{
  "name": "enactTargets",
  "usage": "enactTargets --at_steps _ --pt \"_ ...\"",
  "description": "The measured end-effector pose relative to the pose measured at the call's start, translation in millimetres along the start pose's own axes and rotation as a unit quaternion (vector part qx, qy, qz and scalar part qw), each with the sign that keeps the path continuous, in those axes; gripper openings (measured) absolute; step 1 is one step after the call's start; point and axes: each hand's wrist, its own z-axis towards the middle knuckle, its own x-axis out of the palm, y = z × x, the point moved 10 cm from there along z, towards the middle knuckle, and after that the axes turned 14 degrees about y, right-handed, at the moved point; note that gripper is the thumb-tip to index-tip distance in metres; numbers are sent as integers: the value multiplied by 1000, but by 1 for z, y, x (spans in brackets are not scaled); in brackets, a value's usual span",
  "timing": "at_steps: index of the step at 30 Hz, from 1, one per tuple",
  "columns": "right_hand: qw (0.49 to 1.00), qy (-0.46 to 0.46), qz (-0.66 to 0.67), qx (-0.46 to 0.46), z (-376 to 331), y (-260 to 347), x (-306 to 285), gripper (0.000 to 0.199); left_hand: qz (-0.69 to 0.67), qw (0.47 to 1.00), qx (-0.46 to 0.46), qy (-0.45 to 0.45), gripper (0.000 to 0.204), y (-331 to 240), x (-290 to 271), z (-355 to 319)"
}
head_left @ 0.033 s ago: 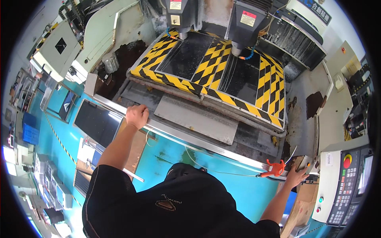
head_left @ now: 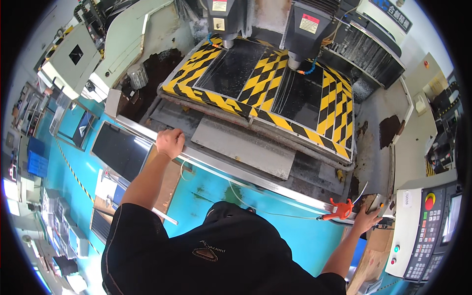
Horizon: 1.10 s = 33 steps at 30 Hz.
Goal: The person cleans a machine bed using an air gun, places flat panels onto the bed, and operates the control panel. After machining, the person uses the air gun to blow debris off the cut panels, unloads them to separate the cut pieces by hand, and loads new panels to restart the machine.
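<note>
My left hand (head_left: 170, 143) is closed over the bright metal rail (head_left: 221, 166) along the front of a machine, its fingers curled over the edge and partly hidden. At the rail's right end, my right hand (head_left: 368, 219) rests against the machine's metal corner (head_left: 377, 202), fingers spread. An orange air gun (head_left: 339, 210) with a pale hose hangs on the rail just left of it. Beyond the rail lies the machine bed (head_left: 255, 117), covered with yellow-and-black striped tape around two dark panels (head_left: 230, 69).
Two spindle heads (head_left: 227, 42) (head_left: 294, 61) hang over the bed. A control panel (head_left: 427, 231) with a red knob stands at the right. Left of me, a dark panel (head_left: 120, 152) lies beside brown board. The floor (head_left: 290, 236) is turquoise; blue bins (head_left: 37, 160) stand far left.
</note>
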Motion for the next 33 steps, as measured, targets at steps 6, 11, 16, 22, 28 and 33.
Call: enactTargets --at_steps 6,11,16,22,28,33 --pt "997 45 -35 42 9 -5 12 87 1 1000 -10 -13 14 -3 -4 0" --pt "998 55 21 -13 34 -28 7 93 -21 1000 -5 -12 15 -3 -3 1" --pt "997 -34 5 -67 40 -81 -50 93 -44 999 -6 -12 16 -1 1 3" --pt "943 -216 -208 -144 -71 -112 -131 87 -13 996 -79 38 26 37 30 4" --pt "996 -24 81 14 -92 -165 -163 83 178 981 53 52 37 21 57 -13" --pt "981 -166 90 -43 -65 -177 -277 72 -252 957 -34 142 66 37 143 -126"
